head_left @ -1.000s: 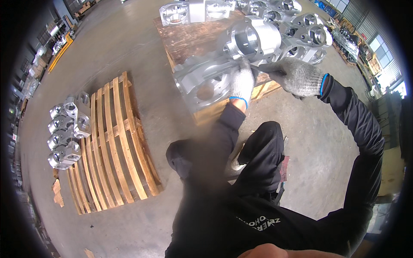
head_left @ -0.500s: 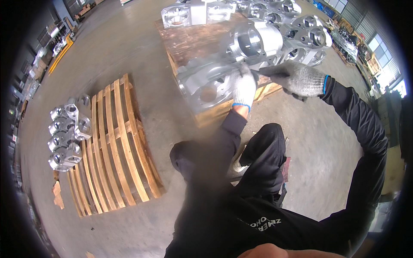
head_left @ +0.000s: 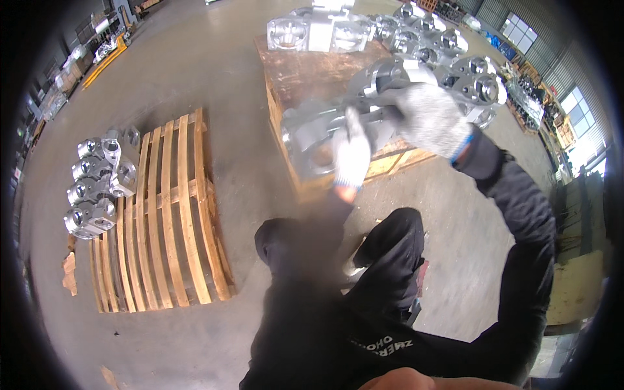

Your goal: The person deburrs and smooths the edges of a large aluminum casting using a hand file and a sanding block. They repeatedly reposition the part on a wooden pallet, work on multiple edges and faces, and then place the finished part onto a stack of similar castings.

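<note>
Both hands wear pale knitted work gloves, with a blue cuff edge on the right one. My left hand [head_left: 353, 155] is at the near edge of a shiny silver metal casting [head_left: 312, 133], one finger stretched away from me along it. Its other fingers are hidden. Over the casting's right part reaches my right hand [head_left: 434, 122], its fingers bent down and smeared by motion, so what they hold, if anything, does not show. Just beyond the right hand stands a large ring-shaped metal part [head_left: 390, 70]. The castings rest on a brown wooden board [head_left: 305, 73] on a pallet.
More silver castings crowd the board's far side, including an upright one [head_left: 318, 34]. A slatted wooden pallet [head_left: 166, 214] lies on the floor at left, with several castings [head_left: 97, 175] along its left edge. Yellow forks [head_left: 106, 64] of a pallet truck show far left.
Both hands have shifted left and slightly nearer along the casting, the right one now bent over it. The casting stays in its place on the board. The whole view has swung slightly.
</note>
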